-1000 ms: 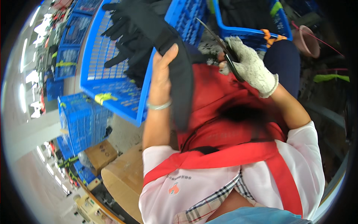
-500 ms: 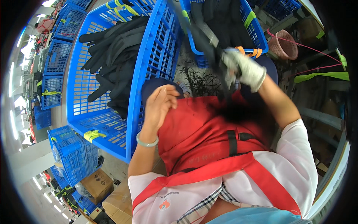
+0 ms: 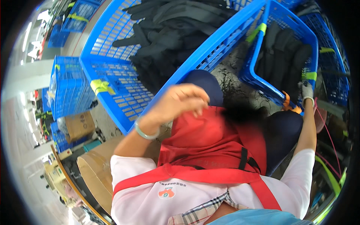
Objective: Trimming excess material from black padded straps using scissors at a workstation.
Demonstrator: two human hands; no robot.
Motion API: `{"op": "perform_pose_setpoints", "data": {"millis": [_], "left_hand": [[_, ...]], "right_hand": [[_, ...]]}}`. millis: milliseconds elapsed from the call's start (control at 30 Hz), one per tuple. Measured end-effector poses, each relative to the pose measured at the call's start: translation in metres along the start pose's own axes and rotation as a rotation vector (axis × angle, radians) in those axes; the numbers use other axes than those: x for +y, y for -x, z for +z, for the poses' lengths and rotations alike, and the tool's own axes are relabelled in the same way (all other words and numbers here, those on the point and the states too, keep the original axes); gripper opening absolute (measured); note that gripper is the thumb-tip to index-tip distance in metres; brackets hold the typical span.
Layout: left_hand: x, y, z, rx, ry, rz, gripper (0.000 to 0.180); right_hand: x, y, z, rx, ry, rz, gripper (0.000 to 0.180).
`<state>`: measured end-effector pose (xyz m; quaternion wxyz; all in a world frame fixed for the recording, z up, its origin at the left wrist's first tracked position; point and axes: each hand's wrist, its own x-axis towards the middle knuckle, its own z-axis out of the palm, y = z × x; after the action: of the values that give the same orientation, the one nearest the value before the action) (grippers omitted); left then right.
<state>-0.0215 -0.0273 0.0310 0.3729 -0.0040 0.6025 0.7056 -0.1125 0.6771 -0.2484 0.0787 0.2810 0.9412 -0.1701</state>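
Note:
My left hand, bare and somewhat blurred, hovers above my red apron with fingers loosely bent and apart; no object shows in it. My right hand, in a pale glove, reaches to the near right corner of the smaller blue basket. Its fingers are small and partly hidden, so what they hold, if anything, is unclear. Long black padded strips lie in that basket. Left of it, a large blue crate holds a heap of similar black strips.
Black scraps litter the floor between crate and basket. Orange ties and yellow-green ties wrap the rims. Stacked blue crates and cardboard boxes stand at left. A pink cord runs along the right.
My right hand has moved right, from over my lap to the smaller basket's corner; the dark blurred item near it no longer shows there. My left hand has shifted right. The whole view has turned.

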Motion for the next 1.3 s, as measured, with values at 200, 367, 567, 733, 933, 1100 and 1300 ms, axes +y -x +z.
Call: {"op": "perform_pose_setpoints", "data": {"millis": [200,367,567,733,933,1100,1300], "left_hand": [[-0.020,-0.048,-0.171,0.500,-0.335,0.140,0.018],[-0.149,-0.074,-0.301,0.666,-0.666,-0.443,0.024],[-0.274,-0.080,-0.327,0.961,-0.889,-0.697,0.073],[-0.313,-0.068,-0.314,0.785,0.202,-0.656,0.074],[-0.286,-0.095,-0.307,1.020,-0.869,-0.722,0.086],[-0.274,-0.073,-0.367,1.405,-0.794,-0.581,0.104],[-0.298,-0.111,-0.370,0.956,-0.585,-0.848,0.110]], "right_hand": [[-0.141,0.071,-0.041,-0.086,-1.020,0.054,0.021],[-0.259,0.187,-0.060,-0.354,-0.958,-0.177,0.022],[-0.299,0.256,0.000,-0.639,-0.872,-0.042,0.018],[-0.297,0.224,0.029,-0.739,-0.728,0.036,0.034],[-0.262,0.196,0.070,-0.131,0.137,-0.646,0.047],[-0.268,0.190,0.072,-0.229,0.105,-0.571,0.055],[-0.253,0.180,0.081,-0.136,0.172,-0.521,0.056]]}}
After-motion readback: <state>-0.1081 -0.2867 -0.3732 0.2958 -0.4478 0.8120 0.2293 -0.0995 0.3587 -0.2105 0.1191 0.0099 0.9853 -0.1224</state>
